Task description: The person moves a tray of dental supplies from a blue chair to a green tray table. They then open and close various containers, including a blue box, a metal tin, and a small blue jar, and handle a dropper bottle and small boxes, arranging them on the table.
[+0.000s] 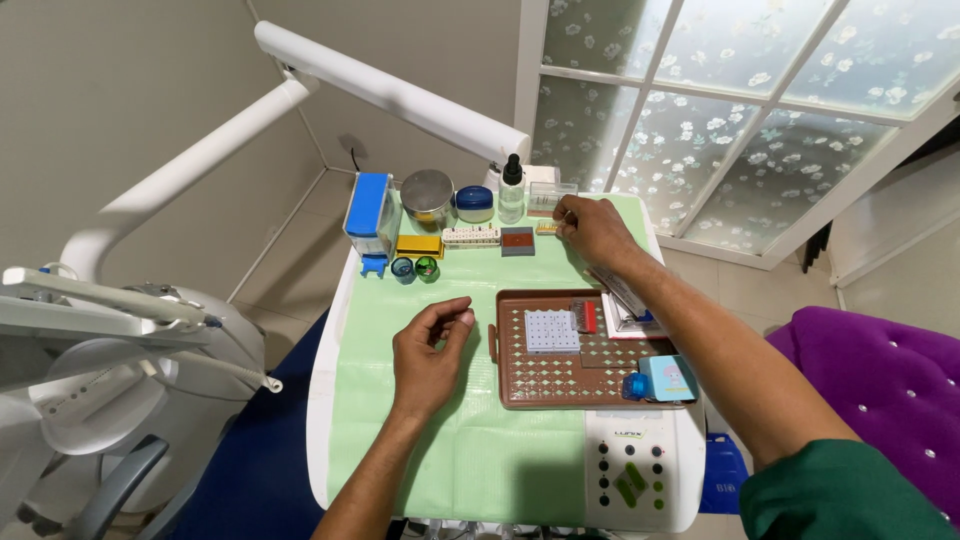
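Observation:
My right hand point(592, 228) reaches to the far side of the green-covered tray table point(450, 430). Its fingertips rest on a small yellowish strip point(546, 228) next to a brown square box point(517, 241). Whether the fingers pinch the strip I cannot tell. My left hand point(428, 352) hovers over the green cover near the middle, fingers curled loosely and holding nothing. To its right lies a brown perforated tray point(560, 385) carrying a white grid block point(552, 331) and a small red item point(589, 316).
Along the far edge stand a blue-lidded box point(368, 212), a round metal tin point(427, 193), a blue jar point(474, 203), a clear dropper bottle point(512, 190), a white bur holder point(470, 236) and a yellow box point(419, 245). A control panel point(630, 470) sits at the near right. A white arm point(390, 95) crosses overhead.

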